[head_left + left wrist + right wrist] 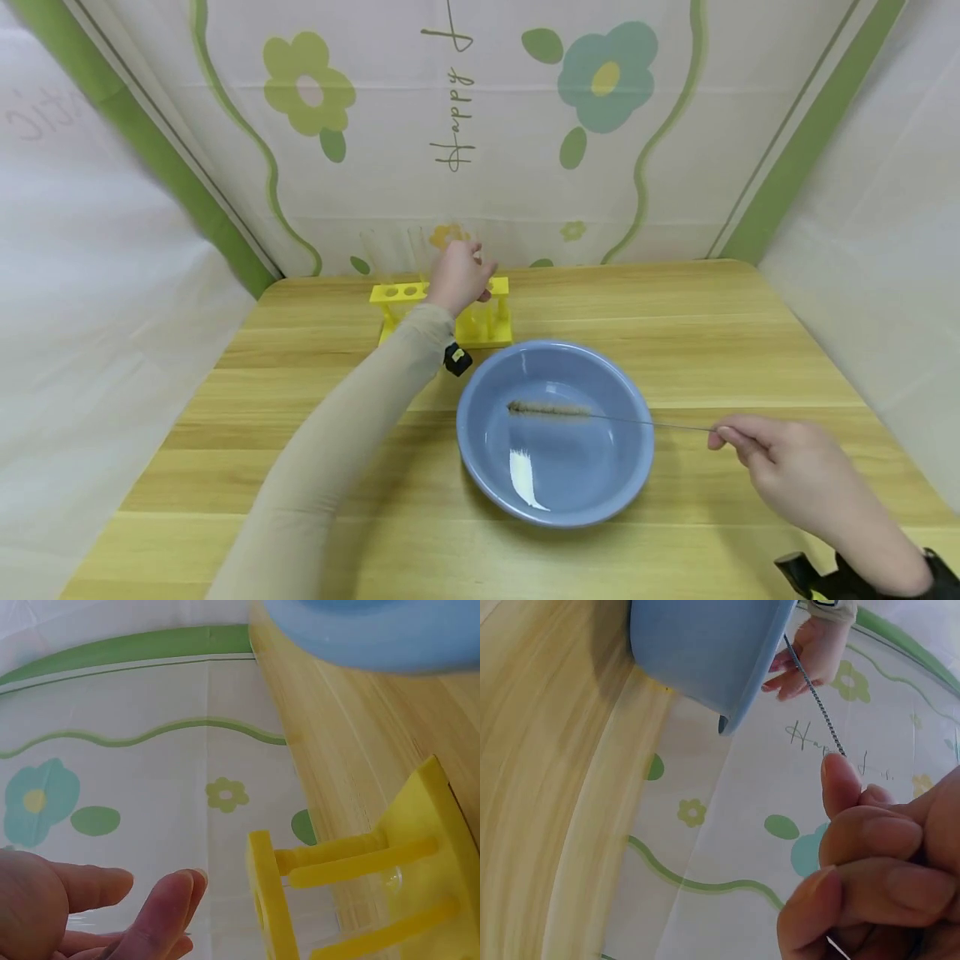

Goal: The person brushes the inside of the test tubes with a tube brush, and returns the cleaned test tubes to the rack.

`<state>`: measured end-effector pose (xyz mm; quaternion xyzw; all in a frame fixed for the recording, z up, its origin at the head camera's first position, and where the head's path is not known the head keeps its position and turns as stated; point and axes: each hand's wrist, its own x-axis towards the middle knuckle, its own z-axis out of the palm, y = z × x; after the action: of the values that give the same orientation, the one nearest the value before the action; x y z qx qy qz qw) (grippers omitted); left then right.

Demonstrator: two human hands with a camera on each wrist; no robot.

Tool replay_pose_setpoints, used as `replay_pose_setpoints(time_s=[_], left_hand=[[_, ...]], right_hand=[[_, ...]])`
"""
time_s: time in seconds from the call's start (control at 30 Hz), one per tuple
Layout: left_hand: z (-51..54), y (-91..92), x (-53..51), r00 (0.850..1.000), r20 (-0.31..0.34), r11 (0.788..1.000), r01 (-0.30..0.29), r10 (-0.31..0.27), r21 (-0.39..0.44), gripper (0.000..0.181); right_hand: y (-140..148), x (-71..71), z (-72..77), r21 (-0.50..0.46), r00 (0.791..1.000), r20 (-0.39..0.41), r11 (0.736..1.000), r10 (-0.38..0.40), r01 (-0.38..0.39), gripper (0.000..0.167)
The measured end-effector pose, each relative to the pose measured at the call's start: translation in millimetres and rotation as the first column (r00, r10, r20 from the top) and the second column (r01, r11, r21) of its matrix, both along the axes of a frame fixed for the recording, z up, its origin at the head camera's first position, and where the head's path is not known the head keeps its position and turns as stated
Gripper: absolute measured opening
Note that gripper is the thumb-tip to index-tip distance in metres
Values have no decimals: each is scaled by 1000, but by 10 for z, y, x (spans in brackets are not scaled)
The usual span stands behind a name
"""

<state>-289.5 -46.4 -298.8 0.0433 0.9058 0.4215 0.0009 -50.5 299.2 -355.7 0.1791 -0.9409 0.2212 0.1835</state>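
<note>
My right hand [798, 471] pinches the thin twisted wire handle of a test tube brush [551, 409]. The brush's tan bristle head is over the blue basin [472, 454]. In the right wrist view the wire [817, 705] runs from my fingers past the basin's rim. My left hand [459, 277] is at the yellow test tube rack [483, 340], above its top bar, with fingers loosely bent and apart in the left wrist view. Clear glass test tubes [416, 250] stand in the rack; those behind my left hand are partly hidden.
The rack stands at the back of the wooden table [712, 333], just behind and left of the basin. A white patterned cloth [495, 192] hangs behind the table, and pale sheets [870, 208] flank both sides.
</note>
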Motion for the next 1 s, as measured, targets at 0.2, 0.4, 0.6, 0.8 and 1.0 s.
replay_pose_setpoints(time_s=[0.2, 0.4, 0.6, 0.8, 1.0], left_hand=[[20, 54, -17, 997, -12, 997, -71, 71, -17, 43], [-7, 47, -25, 995, -65, 997, -76, 76, 9, 34], [61, 57, 23, 983, -178, 999, -43, 45, 19, 32], [253, 70, 110, 973, -229, 999, -2, 13, 47, 31], [380, 48, 145, 983, -184, 990, 17, 9, 140, 30]], right_hand=[[-106, -58, 12, 117, 990, -131, 993, 44, -29, 25], [-200, -111, -25, 175, 948, -303, 984, 94, -42, 44], [-270, -150, -69, 225, 889, -426, 971, 169, -77, 52], [-302, -156, -34, 283, 877, -412, 950, 247, -135, 51], [-324, -167, 5, 311, 880, -402, 942, 252, -128, 50]])
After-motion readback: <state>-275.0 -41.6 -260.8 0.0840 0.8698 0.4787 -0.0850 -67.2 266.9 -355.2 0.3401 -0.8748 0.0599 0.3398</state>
